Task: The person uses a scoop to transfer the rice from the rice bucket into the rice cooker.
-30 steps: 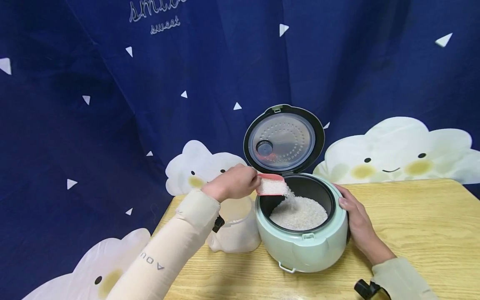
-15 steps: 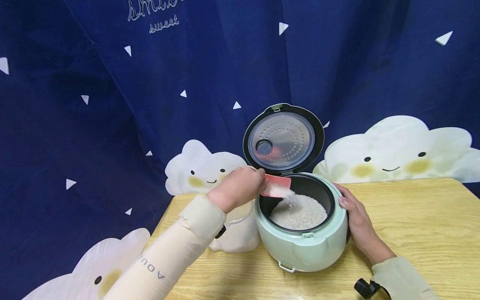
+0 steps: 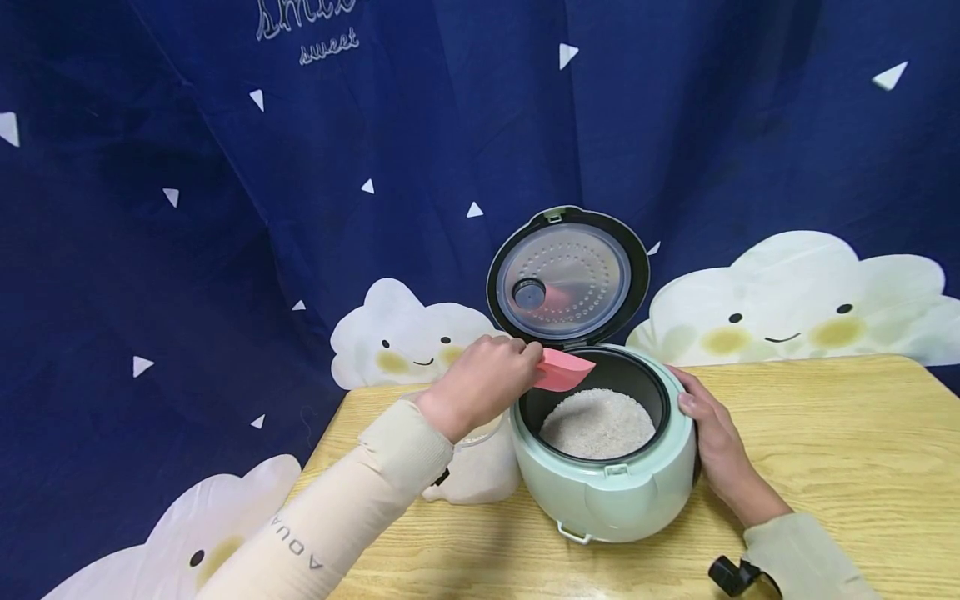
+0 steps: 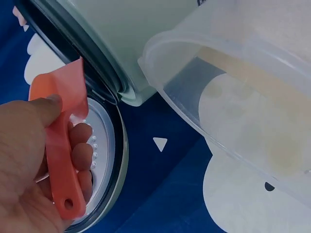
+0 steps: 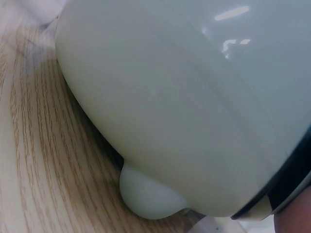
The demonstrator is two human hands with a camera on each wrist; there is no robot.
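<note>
Pink scoop [image 3: 564, 372] in the left grip [image 3: 483, 379] tilts over the cooker [image 3: 606, 504].

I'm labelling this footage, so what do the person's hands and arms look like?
The left hand and right hand are bare, without gloves. The left sleeve is cream, with a broad cuff and dark capital letters on the forearm. The right sleeve is pale beige, with a small black device at its cuff.
</note>
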